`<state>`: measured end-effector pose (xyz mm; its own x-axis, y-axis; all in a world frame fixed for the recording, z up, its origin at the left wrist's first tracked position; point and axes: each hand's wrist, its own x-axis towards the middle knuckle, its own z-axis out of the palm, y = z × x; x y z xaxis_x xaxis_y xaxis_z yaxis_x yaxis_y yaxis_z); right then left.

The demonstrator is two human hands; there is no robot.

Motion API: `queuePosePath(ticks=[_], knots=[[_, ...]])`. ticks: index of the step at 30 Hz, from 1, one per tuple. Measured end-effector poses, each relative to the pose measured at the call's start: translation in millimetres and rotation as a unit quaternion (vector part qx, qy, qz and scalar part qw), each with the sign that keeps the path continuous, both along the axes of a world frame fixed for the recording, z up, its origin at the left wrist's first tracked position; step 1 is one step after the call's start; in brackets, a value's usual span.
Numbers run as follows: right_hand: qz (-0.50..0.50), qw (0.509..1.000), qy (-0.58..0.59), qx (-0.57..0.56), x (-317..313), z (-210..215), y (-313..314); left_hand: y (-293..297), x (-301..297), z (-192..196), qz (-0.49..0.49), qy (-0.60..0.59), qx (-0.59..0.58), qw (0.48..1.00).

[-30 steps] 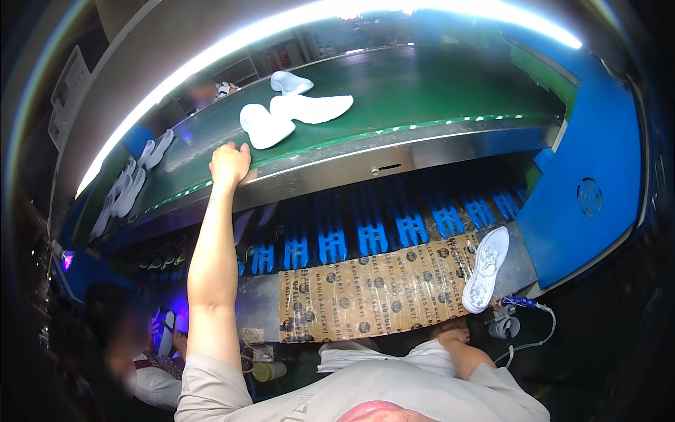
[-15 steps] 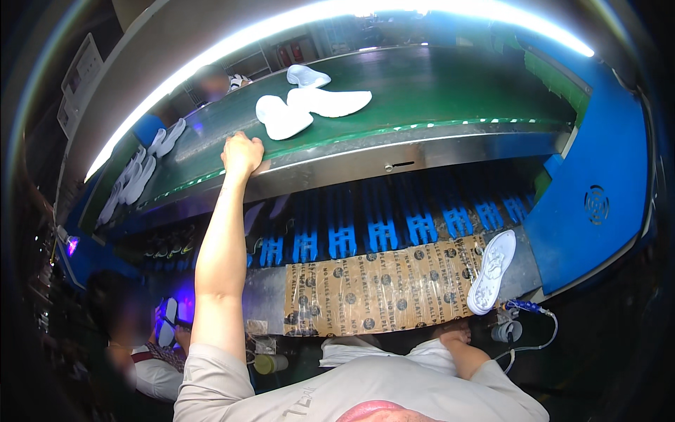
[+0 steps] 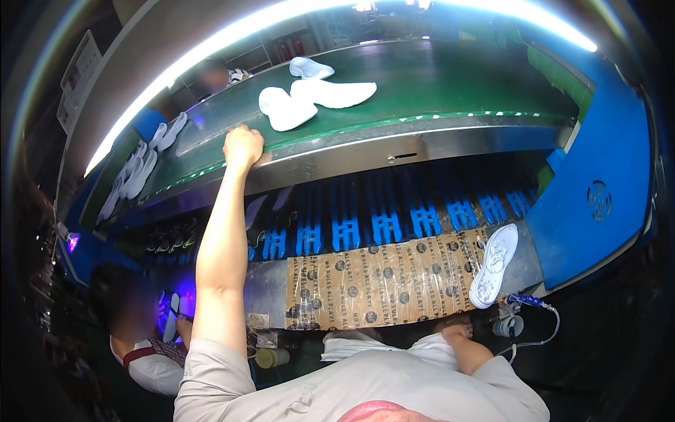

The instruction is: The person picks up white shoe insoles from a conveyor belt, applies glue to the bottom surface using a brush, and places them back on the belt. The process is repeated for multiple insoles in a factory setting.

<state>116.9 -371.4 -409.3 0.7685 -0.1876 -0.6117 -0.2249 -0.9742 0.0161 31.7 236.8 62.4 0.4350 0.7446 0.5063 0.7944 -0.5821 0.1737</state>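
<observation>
1. Green belting [image 3: 450, 81] crosses the bench under a bright curved lamp, and on it, just beyond my left hand [image 3: 243, 146], lies a white sole [image 3: 287, 111]. A longer sole [image 3: 334, 93] touches it, with a smaller white piece [image 3: 311, 69] close behind them.
2. My left fingers are curled into a loose fist at the near edge of the belt, clear of those soles; no piece shows in it.
3. My right hand [image 3: 458, 328] is low, partly hidden under the ledge; I cannot tell whether its fingers are spread or closed.
4. Nearest that hand, one white sole [image 3: 494, 267] lies aslant on the ledge, its patterned inside up, overlapping the end of the printed cardboard [image 3: 380, 288].
5. As I judge progress: these four pieces lie loose, none joined to an upper, and neither hand is visibly working on one. Whether any step on them is finished or remains, I cannot tell.
6. Farther left, more white soles [image 3: 130, 172] line the belt, and a co-worker [image 3: 151, 362] sits below with a blue-lit piece.
</observation>
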Motion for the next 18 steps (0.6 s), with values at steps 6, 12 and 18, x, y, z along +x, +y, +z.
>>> queuePosePath(ticks=[6,12,18], knots=[[0.010,1.000,0.007,-0.004,1,-4,-3,-4,0,2,0.004,-0.001,-0.011,1.000],[0.003,1.000,0.007,-0.018,3,-19,-6,0,-1,2,0.000,0.003,-0.030,1.000],[-0.001,1.000,0.005,-0.016,5,-20,-6,4,-1,-1,0.003,-0.004,-0.032,0.999]])
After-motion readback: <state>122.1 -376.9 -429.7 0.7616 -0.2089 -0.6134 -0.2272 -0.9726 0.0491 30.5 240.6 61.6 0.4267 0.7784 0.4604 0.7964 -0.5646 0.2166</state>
